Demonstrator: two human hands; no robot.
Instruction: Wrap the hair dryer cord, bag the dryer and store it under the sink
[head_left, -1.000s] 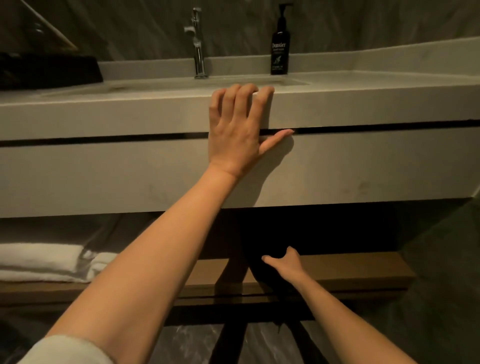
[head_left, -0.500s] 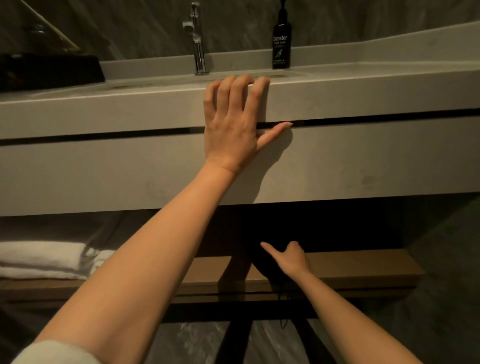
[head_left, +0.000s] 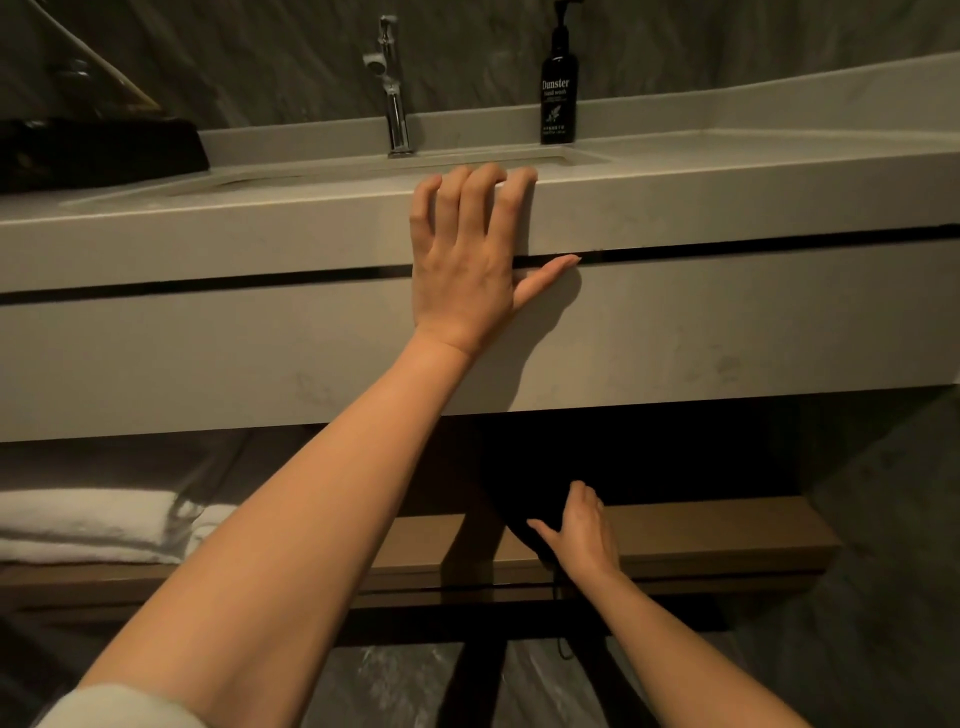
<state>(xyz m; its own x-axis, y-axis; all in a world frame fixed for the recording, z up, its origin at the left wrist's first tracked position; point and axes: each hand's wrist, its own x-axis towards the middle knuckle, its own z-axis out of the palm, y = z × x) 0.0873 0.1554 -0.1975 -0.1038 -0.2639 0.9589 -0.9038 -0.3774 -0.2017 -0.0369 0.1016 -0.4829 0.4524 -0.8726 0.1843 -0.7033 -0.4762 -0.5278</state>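
Since a moment ago the right hand turned flat, fingers spread against the black bag on the wooden shelf under the sink; left hand rests open on its edge.

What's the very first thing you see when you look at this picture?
A big left hand pressed flat on the front of the pale sink counter, fingers hooked over its edge. Below, the right hand rests open against a black bag on the wooden shelf under the sink. White towels lie at the shelf's left end.
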